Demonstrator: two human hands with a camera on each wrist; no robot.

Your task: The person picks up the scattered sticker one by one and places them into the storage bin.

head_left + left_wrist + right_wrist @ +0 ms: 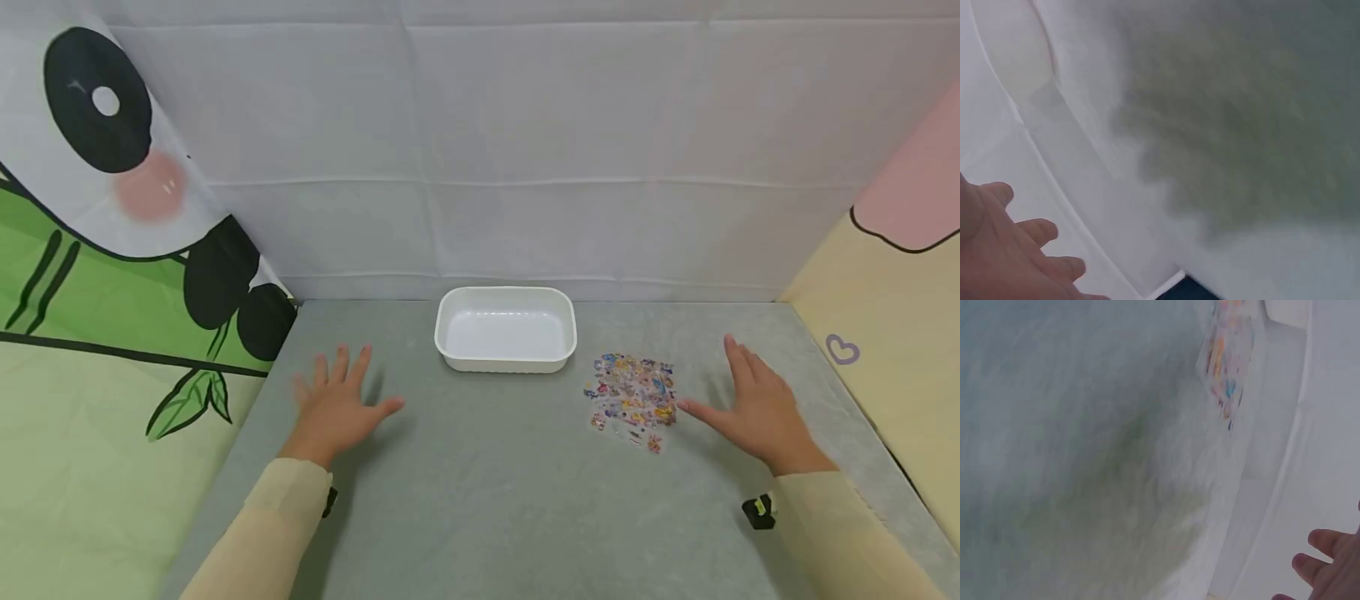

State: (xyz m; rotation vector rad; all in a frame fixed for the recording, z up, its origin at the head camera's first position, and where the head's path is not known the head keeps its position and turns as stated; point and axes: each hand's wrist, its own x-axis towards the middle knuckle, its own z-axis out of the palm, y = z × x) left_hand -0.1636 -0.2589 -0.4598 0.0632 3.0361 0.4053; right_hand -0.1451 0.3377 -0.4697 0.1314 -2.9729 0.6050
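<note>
A white rectangular plastic tray stands at the back middle of the grey table. Right of it lies a loose patch of clear sheets printed with small colourful stickers, also visible near the top of the right wrist view. My left hand hovers over the left side of the table, fingers spread, holding nothing. Over the right side hangs my right hand, fingers extended and thumb pointing toward the stickers; it holds nothing. Whether that thumb touches them I cannot tell.
The grey table meets a white cloth backdrop behind the tray. A cartoon-printed cloth borders the left side, and a cream and pink one the right. Dark wrist devices sit by the sleeves.
</note>
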